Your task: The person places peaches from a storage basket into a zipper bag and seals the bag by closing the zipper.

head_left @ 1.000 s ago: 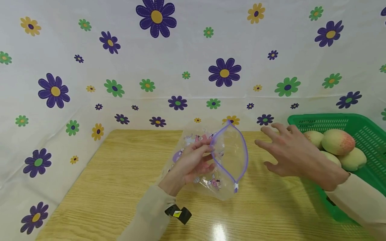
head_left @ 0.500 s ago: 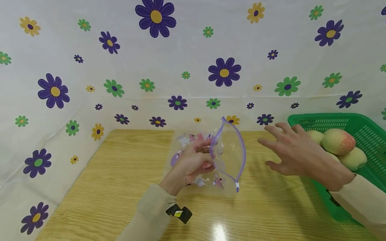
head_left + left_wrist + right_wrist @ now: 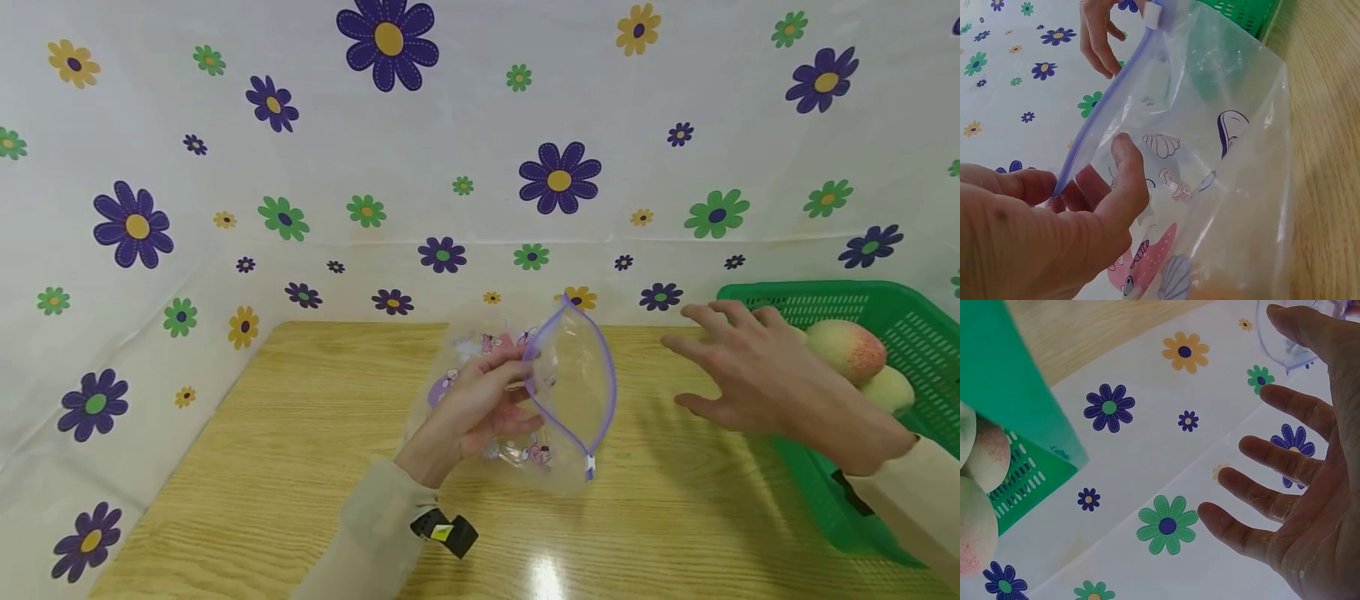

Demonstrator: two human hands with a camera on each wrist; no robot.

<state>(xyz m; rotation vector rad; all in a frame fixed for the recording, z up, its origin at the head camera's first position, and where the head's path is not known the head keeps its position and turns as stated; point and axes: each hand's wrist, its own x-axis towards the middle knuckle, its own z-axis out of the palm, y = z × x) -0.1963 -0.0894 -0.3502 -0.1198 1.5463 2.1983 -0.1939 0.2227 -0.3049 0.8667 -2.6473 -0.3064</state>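
A clear zip bag [image 3: 577, 375] printed with pink and purple sea motifs stands over the table, its purple-edged mouth gaping to the right. My left hand [image 3: 480, 408] pinches the near edge of that mouth; the left wrist view shows thumb and finger on the purple zip strip [image 3: 1094, 128]. A white slider [image 3: 589, 462] sits at the strip's lower end. My right hand [image 3: 757, 367] hovers beside the green basket [image 3: 795, 492], fingers spread and holding nothing, as the right wrist view also shows. Peaches [image 3: 847, 348] lie in the basket, some hidden behind this hand.
The wooden table [image 3: 300, 433] meets a flower-printed white cloth [image 3: 420, 175] at its back and left. The basket takes up the right side of the table. A black strap device [image 3: 444, 532] sits on the left wrist.
My right hand has drifted right, further over the basket and its peaches. The left hand keeps its pinch while the bag sways slightly, its mouth still wide.
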